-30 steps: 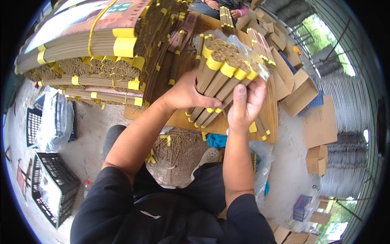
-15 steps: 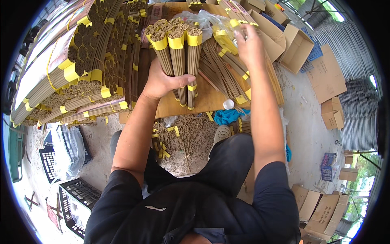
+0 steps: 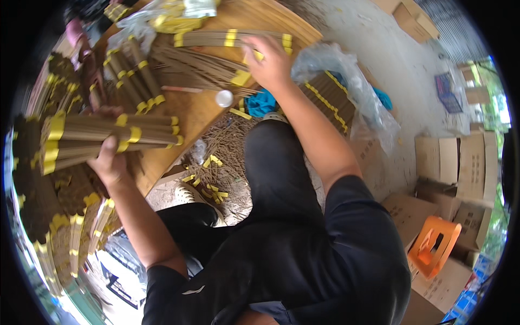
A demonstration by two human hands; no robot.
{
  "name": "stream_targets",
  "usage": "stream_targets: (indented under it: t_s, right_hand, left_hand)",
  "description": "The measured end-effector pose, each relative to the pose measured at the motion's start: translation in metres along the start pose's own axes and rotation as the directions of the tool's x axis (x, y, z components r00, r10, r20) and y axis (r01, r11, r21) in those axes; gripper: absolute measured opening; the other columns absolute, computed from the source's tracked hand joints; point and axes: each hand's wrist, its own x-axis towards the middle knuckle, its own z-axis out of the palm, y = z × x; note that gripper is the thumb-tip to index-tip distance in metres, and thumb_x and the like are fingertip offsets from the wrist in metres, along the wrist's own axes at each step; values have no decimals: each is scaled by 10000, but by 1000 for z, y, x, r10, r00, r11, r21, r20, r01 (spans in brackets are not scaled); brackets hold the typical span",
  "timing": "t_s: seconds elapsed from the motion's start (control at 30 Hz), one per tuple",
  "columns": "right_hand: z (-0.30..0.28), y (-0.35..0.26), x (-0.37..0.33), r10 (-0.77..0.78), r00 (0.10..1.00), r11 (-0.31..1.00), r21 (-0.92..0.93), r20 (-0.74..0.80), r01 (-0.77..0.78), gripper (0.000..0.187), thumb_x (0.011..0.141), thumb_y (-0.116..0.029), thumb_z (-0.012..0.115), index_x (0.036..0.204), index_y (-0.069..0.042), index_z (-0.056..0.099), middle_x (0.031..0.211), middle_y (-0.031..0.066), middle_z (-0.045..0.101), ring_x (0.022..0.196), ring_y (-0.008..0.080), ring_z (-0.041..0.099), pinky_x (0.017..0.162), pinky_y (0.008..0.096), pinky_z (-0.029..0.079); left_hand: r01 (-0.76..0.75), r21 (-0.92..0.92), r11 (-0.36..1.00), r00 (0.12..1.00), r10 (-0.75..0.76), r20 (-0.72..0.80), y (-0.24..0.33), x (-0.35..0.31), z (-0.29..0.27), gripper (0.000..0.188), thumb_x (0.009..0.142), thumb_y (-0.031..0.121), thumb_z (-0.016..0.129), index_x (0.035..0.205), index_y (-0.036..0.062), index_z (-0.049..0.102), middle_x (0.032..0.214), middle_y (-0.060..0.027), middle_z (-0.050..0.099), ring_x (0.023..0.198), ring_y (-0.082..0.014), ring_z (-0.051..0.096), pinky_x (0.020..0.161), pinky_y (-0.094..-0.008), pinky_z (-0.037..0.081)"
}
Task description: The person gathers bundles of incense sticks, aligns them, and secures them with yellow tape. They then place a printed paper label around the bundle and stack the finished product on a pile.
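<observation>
The left hand (image 3: 111,162) has its grip closed around banded stick bundles (image 3: 108,138), while the right hand (image 3: 271,65) rests open-fingered on loose sticks (image 3: 200,67).

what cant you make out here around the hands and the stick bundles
Head view only:
- Left hand: its fingers, behind the yellow-banded bundles.
- Right hand: its fingertips, blurred over the loose sticks.
- Stacked bundles: cut off at the left rim.
- Small white round thing: too small.

My left hand (image 3: 111,162) now carries the banded stick bundles (image 3: 108,138) out leftward over the stacks, and my right hand (image 3: 269,65) reaches to the loose sticks (image 3: 200,67) on the board.
</observation>
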Motion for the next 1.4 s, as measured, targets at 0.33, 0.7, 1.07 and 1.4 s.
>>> stream_targets:
  t_s: [0.33,0.7,1.07,1.4]
  right_hand:
    - [-259,186,-440,933,33,-189,-565,-358,-803,556,840,-402,736,1201,18,678,1196,271,682,1175,428,629,964,483,504]
    - [-271,275,-496,886,-172,-282,-205,-431,-937,718,865,-569,720,1268,24,667,1196,189,711,1100,330,674,900,438,533]
    - [-263,279,-480,953,-275,-195,436,-129,-878,726,821,-372,858,1384,-12,573,1335,113,641,1151,270,643,906,433,538]
    - [-277,285,-471,891,-443,-385,345,-104,-856,607,806,-200,851,1313,26,607,1260,172,660,1087,307,675,896,422,577]
  left_hand:
    - [-11,-65,998,999,13,36,-22,11,-11,824,770,338,814,1435,47,423,1223,-200,580,1152,-343,564,1128,-544,392]
    - [-39,42,998,999,39,-7,-15,8,-37,785,764,421,812,1390,97,466,1124,-131,526,1154,-322,513,1156,-569,345]
    - [-81,103,991,996,79,32,-8,10,-60,812,767,511,798,1357,71,455,1093,-168,564,1133,-352,570,1116,-583,396]
    - [-84,125,989,996,79,49,-2,10,-51,797,780,473,799,1374,69,453,1064,-110,497,1101,-310,527,1151,-568,357]
